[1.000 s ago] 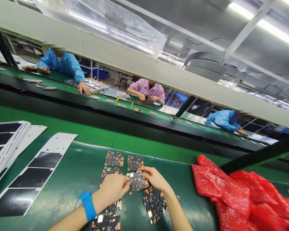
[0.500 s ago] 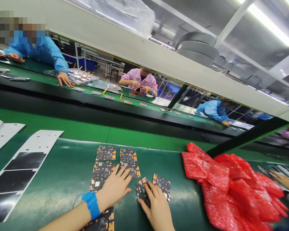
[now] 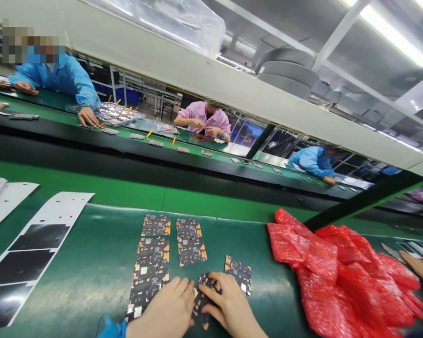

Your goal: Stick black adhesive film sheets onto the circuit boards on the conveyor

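Note:
Several black-and-orange circuit boards lie in two rows on the dark green belt [image 3: 98, 263]. My left hand [image 3: 169, 310] and my right hand [image 3: 229, 307] meet at the near edge, fingers curled on one board [image 3: 203, 296] between them. Another board [image 3: 238, 273] lies just right of my right hand. The left row [image 3: 150, 263] runs up from my left hand; two more boards [image 3: 190, 240] lie beside it. A blue wrist strap [image 3: 109, 327] shows at my left wrist.
A white sheet with black rectangles [image 3: 31, 253] lies at the left, more sheets [image 3: 0, 197] behind it. A red plastic bag [image 3: 341, 272] is heaped at the right, with another person's hand [image 3: 421, 268] beyond it. Across the far belt [image 3: 127, 145] three people work.
My left hand slid back from the board row toward my right hand. Both hands came together on one board near the bottom edge. One second ago they held a board higher up.

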`<state>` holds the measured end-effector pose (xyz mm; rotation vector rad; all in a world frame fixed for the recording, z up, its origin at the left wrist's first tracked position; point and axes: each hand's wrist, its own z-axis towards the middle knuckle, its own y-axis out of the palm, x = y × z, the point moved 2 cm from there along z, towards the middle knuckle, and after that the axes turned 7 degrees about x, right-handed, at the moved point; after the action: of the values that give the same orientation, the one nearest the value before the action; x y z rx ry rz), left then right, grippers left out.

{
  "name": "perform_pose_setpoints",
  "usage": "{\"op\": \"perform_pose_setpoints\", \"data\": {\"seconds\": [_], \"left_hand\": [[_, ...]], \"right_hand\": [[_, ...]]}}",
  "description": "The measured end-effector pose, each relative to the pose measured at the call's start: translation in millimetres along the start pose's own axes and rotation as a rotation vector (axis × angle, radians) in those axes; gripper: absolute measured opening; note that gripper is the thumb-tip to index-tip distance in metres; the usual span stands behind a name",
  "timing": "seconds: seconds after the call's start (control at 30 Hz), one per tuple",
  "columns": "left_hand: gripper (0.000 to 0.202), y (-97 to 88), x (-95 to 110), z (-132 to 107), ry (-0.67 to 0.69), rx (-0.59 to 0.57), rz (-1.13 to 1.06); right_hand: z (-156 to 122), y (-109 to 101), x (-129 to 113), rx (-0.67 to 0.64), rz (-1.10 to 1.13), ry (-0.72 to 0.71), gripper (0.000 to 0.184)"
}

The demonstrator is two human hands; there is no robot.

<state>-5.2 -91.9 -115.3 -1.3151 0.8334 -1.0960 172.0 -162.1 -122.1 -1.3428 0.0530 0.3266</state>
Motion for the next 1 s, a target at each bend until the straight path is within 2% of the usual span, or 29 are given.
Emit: {"op": "perform_pose_setpoints", "data": {"seconds": [0.1,0.17,0.27,0.4,0.5,0.63,0.77,0.87,0.93,1.0], "left_hand": [[0.054,6.0,12,-4,0.034,-0.035,-0.015],[0.060,11.1,14,-4,0.018,-0.064,-0.010],[0.069,19.2,10,-3,-0.039,-0.103,0.013],[0.073,28.6,7,-1,-0.105,-0.132,0.009],[0.079,31.0,9,0,-0.163,-0.152,0.003],[0.079,27.0,12,0,-0.194,-0.165,0.002],[0.082,24.2,9,1,-0.195,-0.155,0.032],[0.083,24.3,4,1,-0.169,-0.125,0.066],[0.082,22.8,3,-1,-0.146,-0.083,0.091],[0.081,20.1,4,-7,-0.131,-0.039,0.111]], "right_hand": [[1,24,-13,0.118,-0.033,0.119,0.048],[1,28,-12,0.117,0.008,0.201,0.043],[-1,8,17,0.098,0.086,0.341,0.040],[-8,-25,69,0.111,0.084,0.482,0.053],[-10,-31,84,0.115,0.106,0.556,0.053],[-14,-28,82,0.153,0.173,0.653,0.019],[-30,-29,73,0.180,0.318,0.720,0.024],[-56,-23,61,0.195,0.482,0.801,0.042],[-76,-8,49,0.165,0.653,0.907,0.052],[-94,14,31,0.156,0.737,1.003,0.051]]}}
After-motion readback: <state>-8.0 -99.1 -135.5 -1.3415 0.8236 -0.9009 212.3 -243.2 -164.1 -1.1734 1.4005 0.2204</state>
